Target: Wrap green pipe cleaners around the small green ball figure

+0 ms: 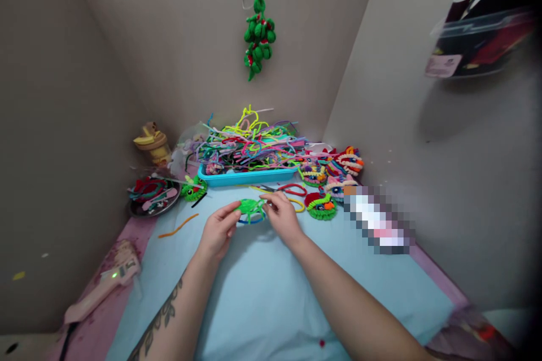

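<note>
Left hand (218, 231): fingers pinched closed on the left edge of the green coil (250, 210).
Right hand (283, 215): fingertips closed on the coil's right edge.
Coil: mid-tabletop, on the blue sheet (262, 293), before the tray (248, 176).
Progress: disc appears partly wound; blue rim exposed.
Finished pieces (334, 177): right edge.

We count two hands, the left hand (218, 231) and the right hand (282, 215), on one green pipe-cleaner round (250, 210). One blue tray (245, 176) carries a heap of pipe cleaners (249, 144), too tangled to number. One orange pipe cleaner (178, 226) lies loose on the table (262, 293). We see one glue gun (104, 285), one metal dish (152, 200), one pair of red-handled scissors (285, 188), and one green ornament (258, 36) hanging on the wall. Finished rounds (334, 177) are piled to the right, at least five.
</note>
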`<action>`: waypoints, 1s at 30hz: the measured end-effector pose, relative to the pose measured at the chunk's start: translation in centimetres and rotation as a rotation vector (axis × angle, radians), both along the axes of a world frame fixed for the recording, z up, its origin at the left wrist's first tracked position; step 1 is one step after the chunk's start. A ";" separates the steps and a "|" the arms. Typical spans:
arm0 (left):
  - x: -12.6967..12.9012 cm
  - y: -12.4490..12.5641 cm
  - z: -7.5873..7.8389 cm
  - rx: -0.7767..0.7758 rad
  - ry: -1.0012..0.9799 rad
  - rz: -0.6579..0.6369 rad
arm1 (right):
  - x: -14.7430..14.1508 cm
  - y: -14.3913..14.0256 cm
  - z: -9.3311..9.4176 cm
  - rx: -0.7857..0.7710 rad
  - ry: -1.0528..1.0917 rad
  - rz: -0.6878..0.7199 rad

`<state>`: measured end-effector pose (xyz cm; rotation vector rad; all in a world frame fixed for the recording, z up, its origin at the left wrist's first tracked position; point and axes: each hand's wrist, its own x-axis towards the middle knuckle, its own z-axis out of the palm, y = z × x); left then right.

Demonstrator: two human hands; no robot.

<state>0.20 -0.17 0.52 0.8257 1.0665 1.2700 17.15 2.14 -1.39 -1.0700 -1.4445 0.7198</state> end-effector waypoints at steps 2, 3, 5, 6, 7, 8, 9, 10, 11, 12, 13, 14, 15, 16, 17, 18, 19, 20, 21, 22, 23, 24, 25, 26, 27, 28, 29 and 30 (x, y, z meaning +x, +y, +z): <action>0.0 0.0 0.0 0.012 0.002 -0.026 | 0.0 -0.1 0.1 0.014 -0.007 0.003; 0.0 -0.1 0.1 0.022 0.017 -0.023 | 0.0 -0.2 0.2 0.020 0.000 0.002; 0.0 0.0 0.1 0.053 0.069 0.016 | 0.2 -0.5 0.6 0.032 0.032 -0.021; 0.0 0.0 0.1 0.069 0.103 0.045 | 0.2 -0.7 0.9 0.038 0.049 -0.044; 0.0 0.1 0.1 0.082 0.135 0.074 | 0.3 -0.9 1.1 0.047 0.063 -0.072; 0.0 0.2 0.1 0.091 0.162 0.097 | 0.4 -1.1 1.3 0.059 0.075 -0.098; -0.1 0.2 0.1 0.096 0.182 0.114 | 0.5 -1.3 1.4 0.074 0.082 -0.119; -0.1 0.2 0.1 0.099 0.194 0.125 | 0.5 -1.5 1.6 0.091 0.084 -0.131; -0.1 0.3 0.1 0.100 0.201 0.135 | 0.5 -1.6 1.7 0.112 0.081 -0.137; -0.1 0.3 0.1 0.102 0.204 0.145 | 0.5 -1.8 1.7 0.139 0.073 -0.142; -0.1 0.3 0.0 0.104 0.207 0.158 | 0.5 -2.0 1.8 0.173 0.057 -0.144; -0.1 0.3 0.0 0.105 0.212 0.172 | 0.4 -2.1 1.8 0.213 0.030 -0.142; 0.0 0.3 0.0 0.103 0.221 0.186 | 0.4 -2.3 1.8 0.259 -0.009 -0.135; 0.0 0.3 0.0 0.099 0.231 0.199 | 0.3 -2.4 1.8 0.314 -0.056 -0.123; 0.0 0.3 -0.1 0.096 0.242 0.211 | 0.2 -2.5 1.8 0.372 -0.106 -0.106; 0.0 0.3 -0.1 0.094 0.252 0.221 | 0.1 -2.6 1.7 0.429 -0.154 -0.092; 0.0 0.3 -0.1 0.093 0.262 0.233 | 0.1 -2.7 1.7 0.481 -0.195 -0.085; 0.0 0.3 -0.2 0.094 0.271 0.244 | 0.0 -2.7 1.6 0.526 -0.227 -0.086; 0.0 0.3 -0.2 0.095 0.279 0.255 | -0.1 -2.7 1.6 0.558 -0.252 -0.092; 0.0 0.3 -0.3 0.094 0.287 0.265 | -0.1 -2.6 1.5 0.578 -0.269 -0.099; -0.1 0.4 -0.3 0.090 0.294 0.273 | -0.1 -2.6 1.5 0.583 -0.279 -0.104; 0.0 0.4 -0.4 0.086 0.299 0.279 | -0.2 -2.5 1.6 0.578 -0.280 -0.107; 0.0 0.4 -0.4 0.083 0.298 0.285 | -0.2 -2.5 1.6 0.562 -0.272 -0.110; 0.0 0.4 -0.4 0.083 0.293 0.290 | -0.2 -2.4 1.6 0.539 -0.254 -0.114; 0.0 0.4 -0.4 0.087 0.283 0.294 | -0.2 -2.3 1.7 0.514 -0.230 -0.117; 0.0 0.4 -0.5 0.095 0.270 0.297 | -0.2 -2.3 1.7 0.486 -0.200 -0.121; 0.0 0.4 -0.5 0.104 0.255 0.298 | -0.1 -2.2 1.8 0.453 -0.164 -0.129; 0.0 0.4 -0.5 0.111 0.239 0.295 | -0.1 -2.1 1.7 0.412 -0.123 -0.138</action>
